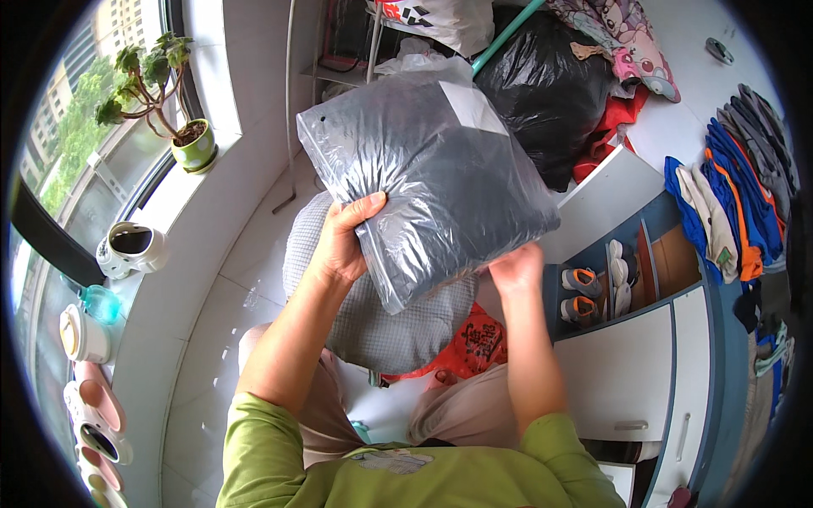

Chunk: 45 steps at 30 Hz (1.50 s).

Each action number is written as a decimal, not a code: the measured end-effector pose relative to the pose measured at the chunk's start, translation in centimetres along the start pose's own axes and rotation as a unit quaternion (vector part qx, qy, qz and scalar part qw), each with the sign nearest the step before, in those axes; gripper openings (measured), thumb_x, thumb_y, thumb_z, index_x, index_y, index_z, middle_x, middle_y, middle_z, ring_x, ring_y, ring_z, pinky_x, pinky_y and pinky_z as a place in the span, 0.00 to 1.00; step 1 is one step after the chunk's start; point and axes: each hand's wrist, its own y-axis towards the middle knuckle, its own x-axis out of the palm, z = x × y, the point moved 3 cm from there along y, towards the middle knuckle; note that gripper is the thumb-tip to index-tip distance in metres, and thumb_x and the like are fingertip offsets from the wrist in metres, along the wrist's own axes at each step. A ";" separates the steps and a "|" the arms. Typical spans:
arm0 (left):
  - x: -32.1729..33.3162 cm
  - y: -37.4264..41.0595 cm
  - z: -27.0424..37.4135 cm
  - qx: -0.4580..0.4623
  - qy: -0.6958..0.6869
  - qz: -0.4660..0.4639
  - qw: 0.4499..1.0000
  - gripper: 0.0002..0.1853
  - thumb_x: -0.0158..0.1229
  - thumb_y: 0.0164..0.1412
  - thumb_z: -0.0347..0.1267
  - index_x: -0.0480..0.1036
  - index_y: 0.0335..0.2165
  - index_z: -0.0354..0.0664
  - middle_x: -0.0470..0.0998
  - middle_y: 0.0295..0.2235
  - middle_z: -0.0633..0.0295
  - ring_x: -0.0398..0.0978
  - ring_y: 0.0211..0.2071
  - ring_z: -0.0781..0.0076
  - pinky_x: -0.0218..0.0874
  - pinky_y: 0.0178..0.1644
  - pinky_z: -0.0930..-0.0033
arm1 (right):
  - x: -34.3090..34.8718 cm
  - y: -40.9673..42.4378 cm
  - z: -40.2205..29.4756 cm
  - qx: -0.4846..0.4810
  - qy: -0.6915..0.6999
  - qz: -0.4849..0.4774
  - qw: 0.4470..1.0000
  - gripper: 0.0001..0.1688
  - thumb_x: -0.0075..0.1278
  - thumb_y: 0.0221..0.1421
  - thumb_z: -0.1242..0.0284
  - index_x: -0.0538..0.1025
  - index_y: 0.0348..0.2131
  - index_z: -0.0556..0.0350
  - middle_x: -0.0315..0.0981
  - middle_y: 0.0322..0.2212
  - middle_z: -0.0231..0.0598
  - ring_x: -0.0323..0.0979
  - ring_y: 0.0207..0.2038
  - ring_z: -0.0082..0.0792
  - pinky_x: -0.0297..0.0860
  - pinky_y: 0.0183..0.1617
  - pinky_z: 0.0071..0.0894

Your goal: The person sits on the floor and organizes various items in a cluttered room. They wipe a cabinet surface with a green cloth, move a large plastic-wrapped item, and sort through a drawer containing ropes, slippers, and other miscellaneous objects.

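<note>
A clear plastic bag (432,184) with dark folded fabric inside is held up in front of me. A white label (473,108) shows near its far edge. My left hand (348,238) pinches the bag's near-left side, thumb on top, and the plastic creases around it. My right hand (517,267) is at the lower right edge, with its fingers partly hidden beneath the bag. Below the bag is a grey waffle-textured cushion (394,333), resting between my knees on a support that I cannot make out.
An open shoe cabinet (610,381) stands on the right, with folded clothes (749,190) along its top. A black plastic sack (546,95) and a white bag (438,25) lie ahead. A potted succulent (190,143) and shoes line the left sill. A red bag (479,340) lies below.
</note>
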 end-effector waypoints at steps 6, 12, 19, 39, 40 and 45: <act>-0.9 2.4 0.4 -0.027 0.066 -0.011 0.997 0.23 0.61 0.49 0.25 0.66 0.45 0.31 0.76 0.36 0.53 0.77 0.35 0.63 0.71 0.43 0.60 | -1.3 1.3 -3.4 0.031 0.066 0.028 0.997 0.57 0.47 0.46 0.38 0.52 0.59 0.62 0.46 0.60 0.49 0.48 0.61 0.50 0.53 0.58 0.63; -1.2 4.1 1.7 -0.049 0.126 -0.004 0.991 0.25 0.62 0.48 0.24 0.65 0.47 0.31 0.75 0.38 0.55 0.76 0.37 0.64 0.69 0.44 0.63 | -2.6 4.8 -2.8 0.094 -0.096 -0.180 0.974 0.56 0.62 0.38 0.47 0.58 0.57 0.62 0.65 0.50 0.45 0.64 0.53 0.39 0.62 0.56 0.38; -0.1 9.5 3.0 -0.101 0.289 0.095 0.947 0.36 0.66 0.50 0.39 0.59 0.49 0.25 0.73 0.40 0.48 0.74 0.41 0.62 0.68 0.46 0.60 | -1.5 9.1 0.5 0.086 -0.081 -0.171 0.978 0.39 0.61 0.41 0.71 0.63 0.52 0.64 0.71 0.43 0.43 0.72 0.42 0.36 0.70 0.47 0.32; -11.5 23.7 -0.3 -0.253 0.271 0.092 0.924 0.22 0.56 0.57 0.41 0.68 0.45 0.37 0.74 0.41 0.55 0.72 0.40 0.65 0.62 0.48 0.62 | 6.3 26.3 -2.0 -0.058 -0.234 -0.136 0.961 0.37 0.51 0.38 0.90 0.67 0.52 0.57 0.73 0.39 0.37 0.73 0.37 0.29 0.69 0.43 0.24; -11.8 23.8 -0.8 -0.256 0.258 0.107 0.925 0.21 0.55 0.57 0.41 0.68 0.44 0.37 0.75 0.40 0.55 0.73 0.40 0.66 0.63 0.48 0.62 | 6.2 27.1 -2.2 -0.042 -0.247 -0.141 0.958 0.37 0.51 0.38 0.90 0.67 0.52 0.58 0.73 0.39 0.37 0.73 0.37 0.28 0.69 0.43 0.25; -12.1 24.2 -1.6 -0.206 0.177 0.110 0.956 0.19 0.54 0.59 0.37 0.69 0.40 0.30 0.75 0.37 0.54 0.76 0.35 0.64 0.68 0.42 0.60 | 5.4 31.1 -2.4 0.005 -0.293 -0.146 0.945 0.36 0.51 0.39 0.89 0.67 0.52 0.58 0.74 0.36 0.37 0.73 0.33 0.28 0.70 0.41 0.25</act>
